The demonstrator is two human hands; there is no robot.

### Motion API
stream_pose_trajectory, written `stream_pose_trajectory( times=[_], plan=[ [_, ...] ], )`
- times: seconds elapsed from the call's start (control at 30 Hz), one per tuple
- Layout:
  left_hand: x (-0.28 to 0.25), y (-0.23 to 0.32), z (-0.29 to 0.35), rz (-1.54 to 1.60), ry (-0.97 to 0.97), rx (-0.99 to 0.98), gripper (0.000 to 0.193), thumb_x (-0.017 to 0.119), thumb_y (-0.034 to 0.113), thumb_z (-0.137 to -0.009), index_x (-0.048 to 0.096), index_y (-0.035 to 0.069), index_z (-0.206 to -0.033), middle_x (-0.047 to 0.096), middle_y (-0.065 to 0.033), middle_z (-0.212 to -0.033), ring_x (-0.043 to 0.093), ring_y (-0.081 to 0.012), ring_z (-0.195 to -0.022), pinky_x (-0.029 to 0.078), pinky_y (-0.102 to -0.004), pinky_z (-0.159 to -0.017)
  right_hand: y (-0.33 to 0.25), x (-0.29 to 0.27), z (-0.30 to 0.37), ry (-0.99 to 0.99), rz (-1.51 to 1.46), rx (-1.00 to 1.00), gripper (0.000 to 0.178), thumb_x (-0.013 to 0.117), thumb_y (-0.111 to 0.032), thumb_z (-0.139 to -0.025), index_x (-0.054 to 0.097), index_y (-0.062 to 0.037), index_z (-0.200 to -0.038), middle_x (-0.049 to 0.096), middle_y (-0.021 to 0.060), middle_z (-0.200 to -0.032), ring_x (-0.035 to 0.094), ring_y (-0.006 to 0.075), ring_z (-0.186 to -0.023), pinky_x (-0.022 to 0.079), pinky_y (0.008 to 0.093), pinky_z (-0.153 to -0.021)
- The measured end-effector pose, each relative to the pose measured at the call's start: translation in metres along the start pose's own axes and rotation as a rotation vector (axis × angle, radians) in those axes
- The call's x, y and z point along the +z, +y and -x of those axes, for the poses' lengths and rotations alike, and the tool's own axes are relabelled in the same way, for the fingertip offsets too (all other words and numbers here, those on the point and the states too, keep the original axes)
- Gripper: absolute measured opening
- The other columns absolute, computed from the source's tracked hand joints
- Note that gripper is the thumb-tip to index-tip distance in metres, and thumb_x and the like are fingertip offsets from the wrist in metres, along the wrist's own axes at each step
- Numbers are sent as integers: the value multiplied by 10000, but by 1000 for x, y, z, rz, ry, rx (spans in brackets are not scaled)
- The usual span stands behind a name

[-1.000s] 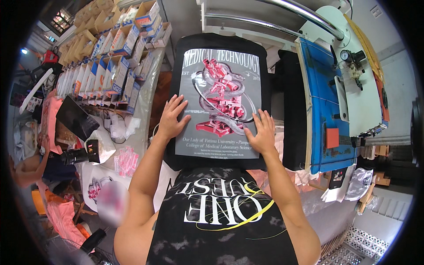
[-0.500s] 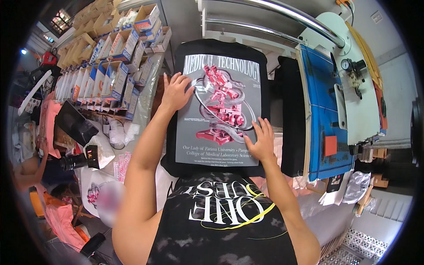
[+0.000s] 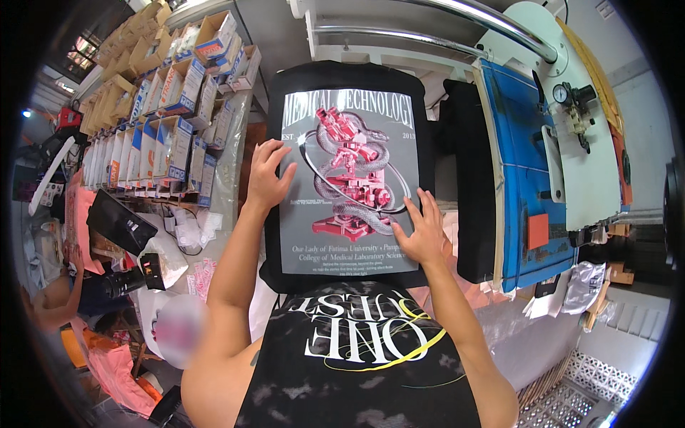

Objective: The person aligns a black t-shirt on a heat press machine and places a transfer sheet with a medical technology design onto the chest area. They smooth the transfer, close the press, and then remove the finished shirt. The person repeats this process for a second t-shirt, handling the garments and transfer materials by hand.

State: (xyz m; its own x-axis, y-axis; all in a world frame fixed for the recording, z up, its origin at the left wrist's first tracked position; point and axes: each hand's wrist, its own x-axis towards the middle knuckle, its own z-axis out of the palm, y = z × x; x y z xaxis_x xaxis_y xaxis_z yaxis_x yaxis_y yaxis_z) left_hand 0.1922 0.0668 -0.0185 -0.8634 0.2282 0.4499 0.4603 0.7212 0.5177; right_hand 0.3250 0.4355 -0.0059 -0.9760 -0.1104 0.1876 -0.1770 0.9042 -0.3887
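Note:
A glossy grey transfer film (image 3: 303, 222) with a pink microscope, a coiled snake and white lettering lies on a black shirt (image 3: 342, 75), which is spread over a flat bed in front of me. At the film's left edge is my left hand (image 3: 270, 173), fingers apart, holding nothing. My right hand (image 3: 426, 230) rests on the lower right edge of the film, its fingers spread and the thumb over the print. The film looks flat, and black cloth borders it on every side.
To the right is a heat press with a blue platen (image 3: 519, 164), an orange-red square (image 3: 537, 231) and a pressure gauge (image 3: 560, 93). A black-covered bed (image 3: 469, 192) stands between. At left are cardboard boxes (image 3: 175, 146), a black camera (image 3: 123, 282) and another person's arm (image 3: 64, 303).
My left hand has slid left and down, off the print to the film's left edge, uncovering the lettering there. The right hand stays almost in place. The view has shifted slightly.

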Motion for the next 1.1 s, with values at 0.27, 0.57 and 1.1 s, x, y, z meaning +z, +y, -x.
stream_pose_trajectory(
  times=[0.27, 0.57, 1.1],
  plan=[
    [8, 4, 16, 47, -70, -61, 497, 782, 203, -785, 644, 54, -1240, 536, -143, -1388, 399, -374, -1386, 346, -468, -1132, 2, 2, 0, 17, 34, -10, 615, 707, -396, -808, 585, -115, -1341, 419, 154, -1495, 356, 374, -1398, 313, 507, -1113],
    [9, -2, 19, 48, -80, -57, 528, 770, 190, -793, 627, 65, -1286, 510, -138, -1432, 368, -369, -1410, 326, -452, -1145, 2, 5, 1, 33, 46, -6, 612, 716, -387, -806, 585, -119, -1340, 420, 144, -1496, 355, 367, -1402, 329, 505, -1106],
    [5, 11, 12, -84, -82, -36, 454, 761, 218, -766, 658, 75, -1185, 551, -119, -1370, 423, -360, -1352, 364, -450, -1096, 2, -3, -11, 98, -2, 32, 406, 744, -330, -767, 689, -116, -1108, 537, 114, -1334, 452, 336, -1288, 342, 508, -1061]
  ],
)
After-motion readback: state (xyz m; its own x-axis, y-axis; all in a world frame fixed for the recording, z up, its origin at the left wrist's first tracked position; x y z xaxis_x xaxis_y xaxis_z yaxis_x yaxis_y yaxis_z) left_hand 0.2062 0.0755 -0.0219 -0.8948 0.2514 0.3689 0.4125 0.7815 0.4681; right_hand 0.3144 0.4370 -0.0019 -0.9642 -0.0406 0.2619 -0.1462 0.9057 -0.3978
